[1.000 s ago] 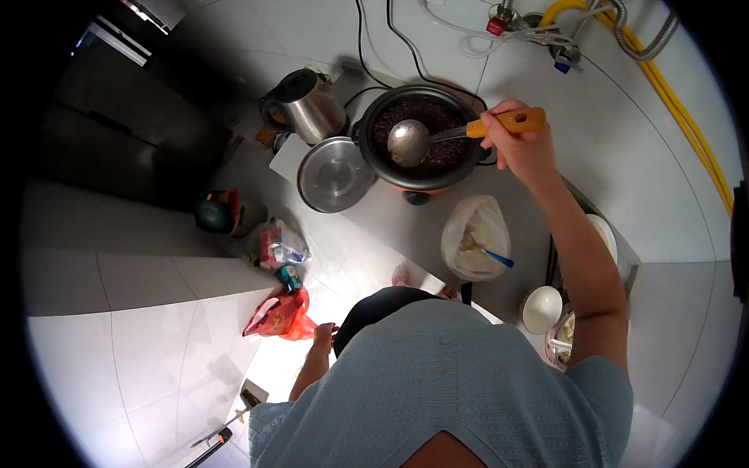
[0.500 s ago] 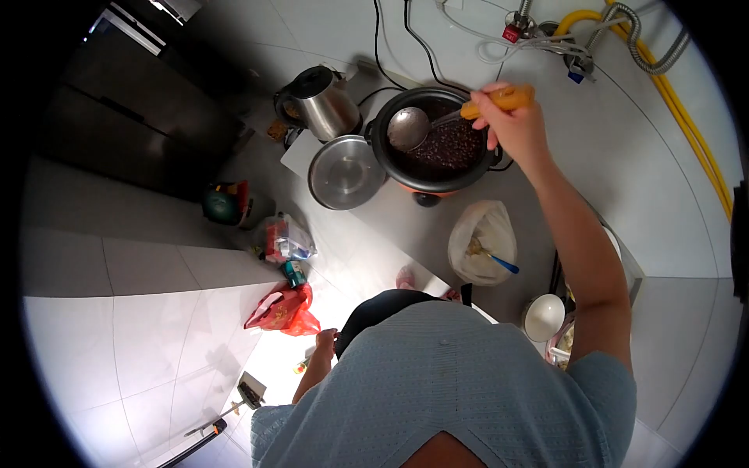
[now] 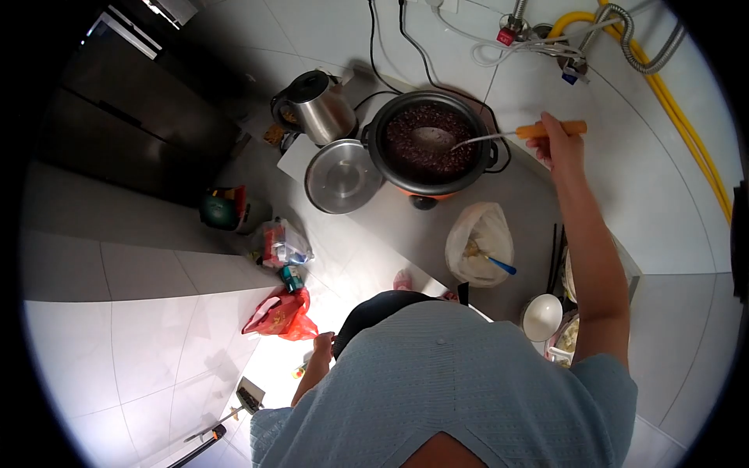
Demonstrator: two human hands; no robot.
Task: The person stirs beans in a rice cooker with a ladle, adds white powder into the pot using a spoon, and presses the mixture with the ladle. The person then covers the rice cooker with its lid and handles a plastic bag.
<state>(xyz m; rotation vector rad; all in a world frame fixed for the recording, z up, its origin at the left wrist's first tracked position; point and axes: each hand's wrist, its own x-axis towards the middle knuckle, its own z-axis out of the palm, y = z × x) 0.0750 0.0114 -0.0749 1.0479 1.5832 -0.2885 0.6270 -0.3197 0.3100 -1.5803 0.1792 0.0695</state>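
My right hand point(image 3: 558, 142) is closed round the orange handle of a metal ladle point(image 3: 485, 139), to the right of the cooker. The ladle's bowl lies partly sunk in dark red beans and liquid point(image 3: 416, 160) inside a black-rimmed electric pot point(image 3: 378, 162). Left of the pot rests a round metal lid point(image 3: 342, 178), near a steel kettle point(image 3: 324, 117). A whitish plastic bag point(image 3: 491, 226) with a blue-handled utensil point(image 3: 500, 265) sits below the pot. My left hand point(image 3: 324, 343) hangs low beside my body; its fingers are small and partly hidden.
A white bowl point(image 3: 541, 317), dark chopsticks point(image 3: 555, 257) and dishes stand at the counter's right. Black cords point(image 3: 425, 58) run behind the pot. Yellow hose point(image 3: 675, 105) and pipes are on the wall. A red bag point(image 3: 285, 313) and other bags lie on the floor at left.
My right hand has moved right and down with the ladle. The ladle's bowl, held higher over the pot before, now lies in the beans. My left hand stays low by my body.
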